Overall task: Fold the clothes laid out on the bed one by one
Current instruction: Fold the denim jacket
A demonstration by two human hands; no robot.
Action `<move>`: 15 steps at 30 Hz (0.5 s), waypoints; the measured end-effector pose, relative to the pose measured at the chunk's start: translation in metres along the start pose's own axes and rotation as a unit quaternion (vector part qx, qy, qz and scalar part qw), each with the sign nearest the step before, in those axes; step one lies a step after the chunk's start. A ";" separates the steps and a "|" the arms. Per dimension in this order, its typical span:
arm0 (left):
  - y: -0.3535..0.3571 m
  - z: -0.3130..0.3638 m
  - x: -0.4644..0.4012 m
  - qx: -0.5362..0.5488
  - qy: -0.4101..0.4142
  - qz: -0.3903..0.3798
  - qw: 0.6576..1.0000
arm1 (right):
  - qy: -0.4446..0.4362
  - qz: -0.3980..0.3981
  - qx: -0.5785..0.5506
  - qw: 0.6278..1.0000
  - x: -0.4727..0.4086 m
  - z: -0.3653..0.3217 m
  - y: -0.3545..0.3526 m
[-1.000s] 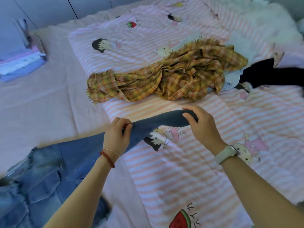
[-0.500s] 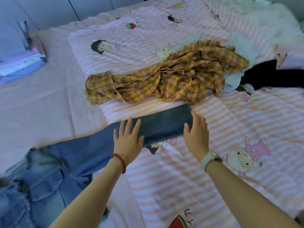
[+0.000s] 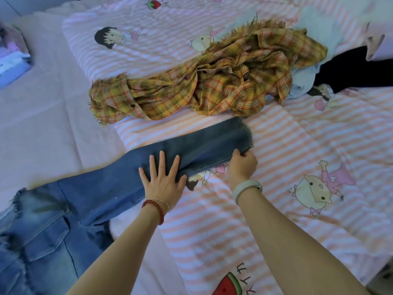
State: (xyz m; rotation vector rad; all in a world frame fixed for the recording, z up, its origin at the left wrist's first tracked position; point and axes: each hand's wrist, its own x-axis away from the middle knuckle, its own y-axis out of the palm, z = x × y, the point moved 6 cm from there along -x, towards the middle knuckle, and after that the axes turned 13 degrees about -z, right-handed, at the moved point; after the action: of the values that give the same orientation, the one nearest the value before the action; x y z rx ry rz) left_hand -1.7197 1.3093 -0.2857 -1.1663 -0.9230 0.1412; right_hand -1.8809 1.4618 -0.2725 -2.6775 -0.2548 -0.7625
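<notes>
denim jeans (image 3: 191, 150) lie across the bed (image 3: 42, 128), just below a plaid shirt (image 3: 212, 86). left hand (image 3: 162, 184) presses them flat, fingers spread; right hand (image 3: 241, 167) pinches the hem.

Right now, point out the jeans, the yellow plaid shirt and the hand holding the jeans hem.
jeans (image 3: 204, 145): head view, on the flat lower leg.
yellow plaid shirt (image 3: 223, 81): head view, on its crumpled middle.
right hand (image 3: 241, 166): head view, on the back of the hand at the hem.

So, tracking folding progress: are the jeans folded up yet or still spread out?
Spread out: the jeans stretch lengthwise across the bed, left hand pressing flat, right hand gripping the hem.
</notes>
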 end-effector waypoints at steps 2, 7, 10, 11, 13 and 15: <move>-0.006 0.000 0.013 0.023 0.012 0.053 0.998 | -0.029 0.013 0.013 0.999 0.006 -0.007 -0.008; 0.003 -0.008 0.051 0.165 0.014 0.068 0.984 | -0.163 0.001 0.004 0.987 0.048 -0.028 -0.020; 0.010 -0.024 0.058 0.181 -0.018 0.002 0.983 | -0.240 -0.041 0.009 0.970 0.080 -0.052 -0.001; 0.007 -0.032 0.060 0.203 -0.025 -0.001 0.979 | -0.265 -0.061 0.023 0.962 0.092 -0.062 0.010; -0.009 -0.054 0.066 0.314 -0.035 0.023 0.949 | -0.318 -0.101 0.054 0.941 0.119 -0.081 0.035; -0.030 -0.086 0.079 0.470 -0.050 0.062 0.879 | -0.375 -0.139 0.084 0.913 0.152 -0.097 0.064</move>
State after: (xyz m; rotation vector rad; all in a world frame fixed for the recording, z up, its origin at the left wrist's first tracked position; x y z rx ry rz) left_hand -1.6208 1.2772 -0.2245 -0.3010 -0.7163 0.6829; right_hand -1.7822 1.3785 -0.1312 -2.6628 -0.8541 0.2630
